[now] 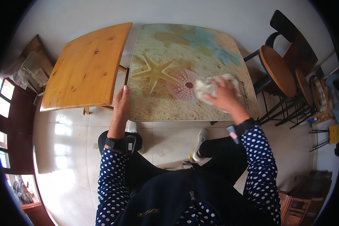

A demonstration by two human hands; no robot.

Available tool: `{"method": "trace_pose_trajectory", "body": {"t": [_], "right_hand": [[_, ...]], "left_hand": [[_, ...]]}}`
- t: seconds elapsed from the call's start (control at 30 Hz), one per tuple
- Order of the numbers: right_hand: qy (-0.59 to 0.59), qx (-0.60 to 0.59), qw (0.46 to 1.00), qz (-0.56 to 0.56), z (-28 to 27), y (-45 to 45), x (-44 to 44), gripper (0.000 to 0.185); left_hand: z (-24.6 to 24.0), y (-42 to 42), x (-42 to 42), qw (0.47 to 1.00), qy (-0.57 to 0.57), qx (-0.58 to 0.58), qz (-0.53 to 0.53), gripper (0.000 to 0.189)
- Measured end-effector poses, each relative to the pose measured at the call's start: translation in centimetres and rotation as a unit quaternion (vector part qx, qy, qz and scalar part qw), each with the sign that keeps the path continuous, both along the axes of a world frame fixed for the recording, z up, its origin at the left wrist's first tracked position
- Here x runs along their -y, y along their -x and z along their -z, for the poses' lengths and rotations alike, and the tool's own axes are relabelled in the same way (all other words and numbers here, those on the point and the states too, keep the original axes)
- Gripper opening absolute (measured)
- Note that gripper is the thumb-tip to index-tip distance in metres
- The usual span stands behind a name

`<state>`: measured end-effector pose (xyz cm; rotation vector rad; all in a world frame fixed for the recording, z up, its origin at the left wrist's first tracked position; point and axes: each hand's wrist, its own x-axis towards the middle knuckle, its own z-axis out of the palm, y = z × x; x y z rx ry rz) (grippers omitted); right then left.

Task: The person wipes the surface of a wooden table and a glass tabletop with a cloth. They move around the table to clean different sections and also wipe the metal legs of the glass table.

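Before me stands a square table (163, 108) whose top is printed with a starfish, a sea urchin shell and pale blue flowers. My right hand (226, 94) lies on a crumpled whitish cloth (206, 86), pressed against the right part of the tabletop, with fingers spread over it. My left hand (122, 103) is at the table's left edge, thumb up along the rim; its fingers are mostly hidden, so its grip on the edge is unclear.
A pine wooden table (84, 67) stands close on the left, a narrow gap between. Round-seated stools (276, 70) and dark chairs stand to the right. A white wall (169, 11) lies behind the tables. More wooden furniture (296, 209) is at the lower right.
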<state>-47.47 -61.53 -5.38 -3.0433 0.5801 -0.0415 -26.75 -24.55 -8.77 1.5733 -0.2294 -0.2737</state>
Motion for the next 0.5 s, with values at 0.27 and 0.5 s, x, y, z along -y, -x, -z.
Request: {"method": "trace_pose_trajectory", "body": {"t": [0.27,0.5], "right_hand": [[-0.093,-0.018,0.950,-0.298,-2.3,-12.5,-20.8,0.082],[-0.100,0.059,0.989,-0.091,-2.2,-13.9,-3.8,0.079]], "left_hand": [[0.2,0.1,-0.4,0.994,0.032,-0.066,-0.076,0.066],[1.6,-1.1,-0.7,0.991,0.077,-0.098,-0.042,0.064]]}}
